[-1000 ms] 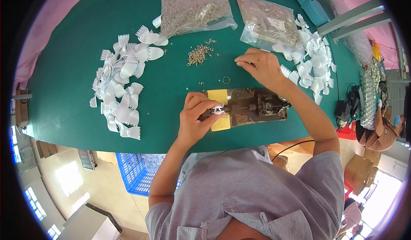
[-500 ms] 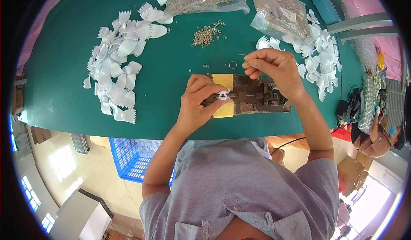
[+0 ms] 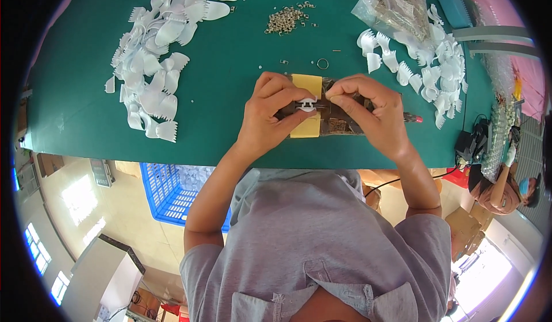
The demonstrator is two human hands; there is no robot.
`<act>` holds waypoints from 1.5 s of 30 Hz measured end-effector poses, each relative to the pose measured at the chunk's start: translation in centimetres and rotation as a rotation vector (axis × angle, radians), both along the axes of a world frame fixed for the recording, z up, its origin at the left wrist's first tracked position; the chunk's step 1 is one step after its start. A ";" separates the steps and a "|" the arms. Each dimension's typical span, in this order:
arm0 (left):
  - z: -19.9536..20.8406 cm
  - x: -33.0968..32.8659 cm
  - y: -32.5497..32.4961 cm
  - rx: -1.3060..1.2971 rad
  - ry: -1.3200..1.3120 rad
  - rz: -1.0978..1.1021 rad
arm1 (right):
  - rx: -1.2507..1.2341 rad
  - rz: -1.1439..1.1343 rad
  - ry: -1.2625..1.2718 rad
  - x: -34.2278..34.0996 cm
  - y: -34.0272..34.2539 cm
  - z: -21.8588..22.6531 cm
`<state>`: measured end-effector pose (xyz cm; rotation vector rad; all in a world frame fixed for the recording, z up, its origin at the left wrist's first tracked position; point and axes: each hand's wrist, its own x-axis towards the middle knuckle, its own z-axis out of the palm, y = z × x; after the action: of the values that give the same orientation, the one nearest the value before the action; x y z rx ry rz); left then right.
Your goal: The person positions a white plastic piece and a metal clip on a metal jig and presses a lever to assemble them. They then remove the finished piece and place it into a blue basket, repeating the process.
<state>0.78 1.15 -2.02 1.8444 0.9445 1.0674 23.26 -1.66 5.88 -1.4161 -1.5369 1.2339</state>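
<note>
Where the green counter runs off to the left, a loose heap of white plastic comb-shaped pieces lies spread over it, well apart from the person's hands. Below the near edge, a blue plastic crate sits on the floor.

Toward the middle, the left hand is curled, its thumb and forefinger pinched on a small white clip piece. That piece sits over a yellow pad and a dark metal fixture near the front edge of the counter. Beyond the hands, farther across the counter, lies a small pile of tiny metal parts, with a metal ring and a few stray bits nearer to the hands.

The right hand meets the left one from the other side, its fingers bent and its fingertips closed on the same white clip piece, resting on top of the fixture. Whether it holds something more between the fingertips I cannot tell.

Farther right, a clear bag of small metal parts lies at the far edge, and a second scatter of white comb pieces trails down beside it. At the far right, another person is down below the counter's level.
</note>
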 end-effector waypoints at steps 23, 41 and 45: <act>-0.3 -0.1 -0.2 -0.009 -0.035 0.005 | 0.552 -0.060 -0.467 -2.1 -1.9 -2.2; -0.4 0.1 -0.2 0.014 -0.036 0.017 | 0.592 -0.053 -0.537 -1.8 -0.9 -1.5; -0.4 0.1 -0.1 0.083 0.015 -0.010 | 0.574 -0.075 -0.486 -1.5 -0.2 -1.8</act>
<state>0.86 1.08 -2.47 1.9246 0.9105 1.1027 21.80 -1.86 4.09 -1.4084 -1.9324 0.3458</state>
